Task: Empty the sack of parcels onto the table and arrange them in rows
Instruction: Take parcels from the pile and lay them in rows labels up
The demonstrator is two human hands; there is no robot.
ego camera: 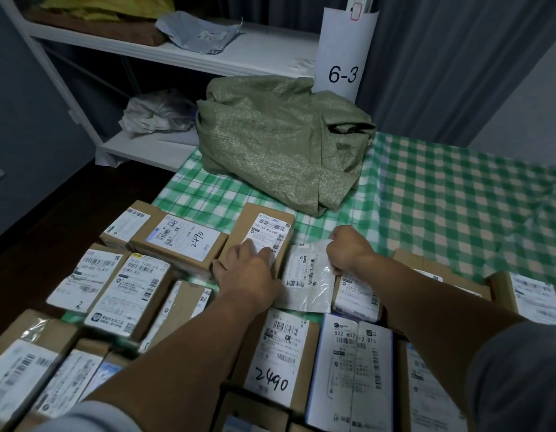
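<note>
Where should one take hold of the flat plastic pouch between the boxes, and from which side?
Pinch the pouch at its far right corner, coming from the far side. It lies flat and thin, and boxes crowd its left and near edges. The right hand pinches there.

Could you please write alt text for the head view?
Over rows of parcels on a checked table, the left hand rests on a box and the right hand pinches a clear bag. A green sack lies behind.
</note>
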